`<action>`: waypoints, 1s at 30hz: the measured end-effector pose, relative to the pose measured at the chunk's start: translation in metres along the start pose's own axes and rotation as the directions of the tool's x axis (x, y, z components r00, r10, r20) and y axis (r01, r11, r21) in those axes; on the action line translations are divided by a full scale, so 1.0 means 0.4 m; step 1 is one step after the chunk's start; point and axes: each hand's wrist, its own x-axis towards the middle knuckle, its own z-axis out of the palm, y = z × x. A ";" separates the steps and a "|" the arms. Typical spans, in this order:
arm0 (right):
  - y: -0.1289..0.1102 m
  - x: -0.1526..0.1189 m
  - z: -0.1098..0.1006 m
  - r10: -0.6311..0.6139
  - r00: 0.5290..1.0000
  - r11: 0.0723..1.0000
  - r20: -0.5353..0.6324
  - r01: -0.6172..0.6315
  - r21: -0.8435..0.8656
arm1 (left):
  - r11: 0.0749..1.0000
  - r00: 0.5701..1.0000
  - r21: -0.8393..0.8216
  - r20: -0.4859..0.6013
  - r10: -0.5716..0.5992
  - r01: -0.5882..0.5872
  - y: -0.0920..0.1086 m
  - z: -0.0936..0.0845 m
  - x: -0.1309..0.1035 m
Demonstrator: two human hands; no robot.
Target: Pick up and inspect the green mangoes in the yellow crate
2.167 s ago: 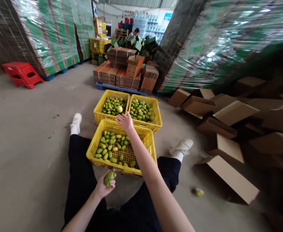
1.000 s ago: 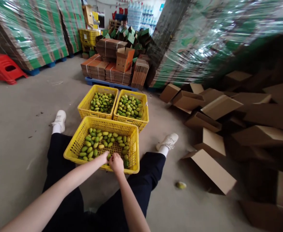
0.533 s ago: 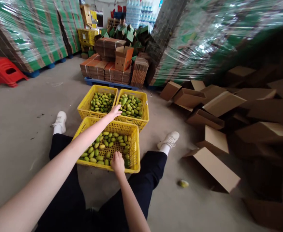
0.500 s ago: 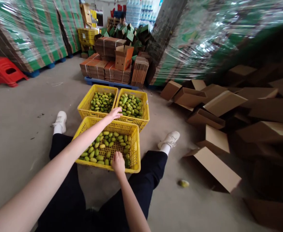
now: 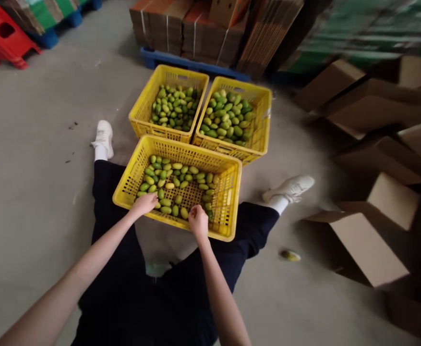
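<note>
Green fruit [image 5: 165, 210] lies in the front crate [image 5: 228, 194] just right of the left hand [image 5: 144, 203], its long axis crosswise, with the right hand [image 5: 198, 222] farther off on its other side. I see the left bent down toward the fruit, the right curled; over the link I cannot tell whether either grips anything. Behind stand 2 fuller crates [image 5: 262, 122]; 1 loose fruit [image 5: 290, 255] lies on the floor [image 5: 257, 298], to the right.

Three yellow crates [image 5: 231, 197] hold dozens of green-yellow fruits [image 5: 228, 117]; one more fruit [image 5: 290, 255] lies on the floor [image 5: 41, 192]. There are two hands [image 5: 198, 222], two white shoes [image 5: 103, 137] and one red stool [image 5: 14, 41].
</note>
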 end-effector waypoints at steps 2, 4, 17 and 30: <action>-0.006 0.002 0.011 0.017 0.998 0.999 0.058 -0.020 0.046 | 0.997 1.000 0.072 0.010 -0.013 0.012 -0.007 0.011 0.007; -0.011 0.021 0.023 0.021 0.993 0.995 0.115 -0.032 0.090 | 0.978 0.999 0.206 0.034 0.028 -0.034 -0.010 0.020 0.007; 0.073 0.444 0.177 0.154 0.979 0.987 0.130 -0.146 -0.066 | 0.931 0.986 0.327 0.065 0.151 -0.164 0.015 0.037 -0.034; 0.064 0.393 0.158 0.204 0.939 0.963 0.277 -0.244 0.117 | 0.937 0.994 0.332 0.047 0.097 -0.107 0.018 0.032 -0.026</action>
